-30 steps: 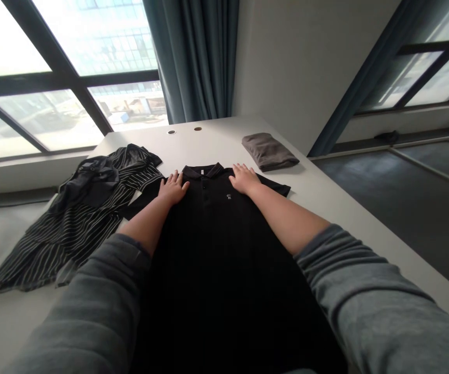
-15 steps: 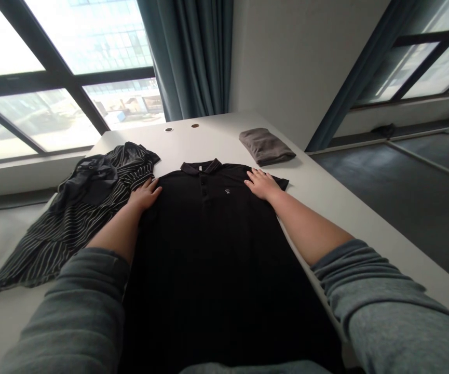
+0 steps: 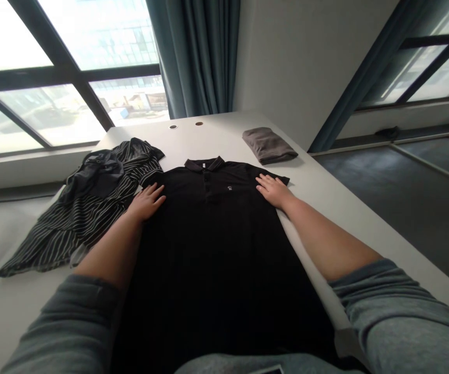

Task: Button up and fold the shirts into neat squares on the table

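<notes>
Leftmost, a dark-framed window (image 3: 63, 78) is seen behind a white table (image 3: 224, 136), with pale buildings made out through the glass. On the table's left side, a black garment with white stripes (image 3: 64, 228) is spread loosely in crumpled folds, a plain dark patch lying over part of it. Just to its right, the left hand (image 3: 146, 201) is laid palm down and flat, its fingers extended and nothing gripped, at the shoulder and sleeve on the left side of a black polo shirt (image 3: 216, 244); the forearm is bared below a pushed-up grey sleeve (image 3: 64, 317). Across the middle of the table, the shirt is laid out front up, with its collar (image 3: 204, 164) pointed away from the wearer of the camera and its lower end partly hidden by grey clothing at the bottom edge. A pale label is shown inside the collar, buttons are set below it, and a small light emblem (image 3: 229, 188) is placed on the chest. Beyond the collar, two round holes are cut in the tabletop, and a blue-grey curtain (image 3: 196, 57) is hung behind. Farther right, the right hand (image 3: 274, 190) is likewise rested flat, fingers stretched out, on the shirt's other sleeve. Near it, a folded brownish-grey cloth (image 3: 270, 145) is placed. At far right, a dark grey floor (image 3: 399, 202) is seen.
</notes>
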A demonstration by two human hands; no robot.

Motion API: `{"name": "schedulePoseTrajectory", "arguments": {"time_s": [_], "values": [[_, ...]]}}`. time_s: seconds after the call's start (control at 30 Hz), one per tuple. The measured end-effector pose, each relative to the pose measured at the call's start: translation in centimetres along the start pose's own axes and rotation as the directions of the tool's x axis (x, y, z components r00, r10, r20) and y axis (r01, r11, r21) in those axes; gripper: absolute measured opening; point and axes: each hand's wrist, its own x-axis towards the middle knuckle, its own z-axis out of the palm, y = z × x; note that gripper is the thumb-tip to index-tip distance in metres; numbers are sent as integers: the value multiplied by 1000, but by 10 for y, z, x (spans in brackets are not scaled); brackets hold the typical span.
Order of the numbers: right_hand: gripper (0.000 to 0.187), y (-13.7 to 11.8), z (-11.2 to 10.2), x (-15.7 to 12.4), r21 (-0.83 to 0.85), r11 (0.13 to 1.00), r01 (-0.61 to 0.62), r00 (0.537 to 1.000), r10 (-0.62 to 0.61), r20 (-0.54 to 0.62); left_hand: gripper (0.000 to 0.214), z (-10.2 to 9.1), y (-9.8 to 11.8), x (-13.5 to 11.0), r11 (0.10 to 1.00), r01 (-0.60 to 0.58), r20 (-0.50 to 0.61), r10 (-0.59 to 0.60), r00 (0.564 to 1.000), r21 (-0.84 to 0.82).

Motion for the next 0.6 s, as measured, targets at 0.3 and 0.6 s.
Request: {"name": "schedulePoseTrajectory", "arguments": {"time_s": [0.3, 0.6], "values": [[56, -16, -20, -29, -17, 999, -51, 955, 43, -294, 65, -16, -11, -51, 991, -42, -241, 9, 970, -131], [69, -54, -23, -119, 122, 918, 377, 921, -385, 54, 70, -23, 51, -148, 967, -240, 67, 246, 967, -88]]}}
